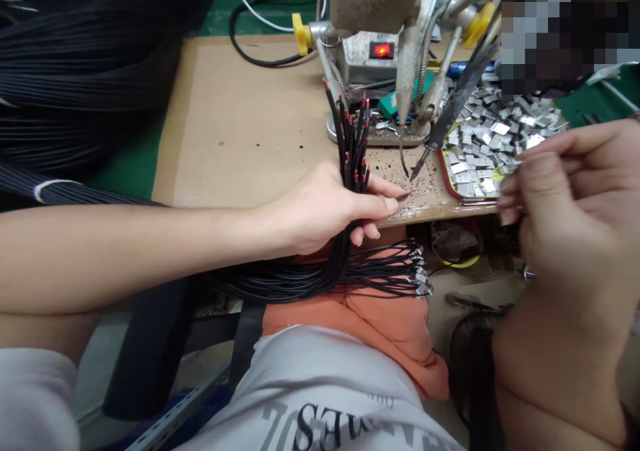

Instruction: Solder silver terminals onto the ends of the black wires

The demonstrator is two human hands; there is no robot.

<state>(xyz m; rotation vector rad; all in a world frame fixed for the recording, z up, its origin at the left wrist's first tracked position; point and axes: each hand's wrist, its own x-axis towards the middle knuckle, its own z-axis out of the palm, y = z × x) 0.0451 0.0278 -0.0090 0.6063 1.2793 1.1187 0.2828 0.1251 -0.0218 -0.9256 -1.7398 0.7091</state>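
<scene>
My left hand (345,207) is closed round a bundle of black cables (354,144) whose stripped ends show red inner wires. Between its thumb and forefinger one cable end (403,197) sticks out to the right, just below the soldering tip (413,173). My right hand (560,197) is pinched at the near right side of a tray (447,176) of small silver metal connectors (483,144); whatever sits between its fingertips is hidden. Across my lap lie cables with metal connectors (421,274) on their ends, pointing right.
A soldering machine (373,4) with a lit red switch (382,50) stands at the back of the brown board (240,117). Thick bundles of black cable (90,77) fill the left. Dark specks cover the board under the tip.
</scene>
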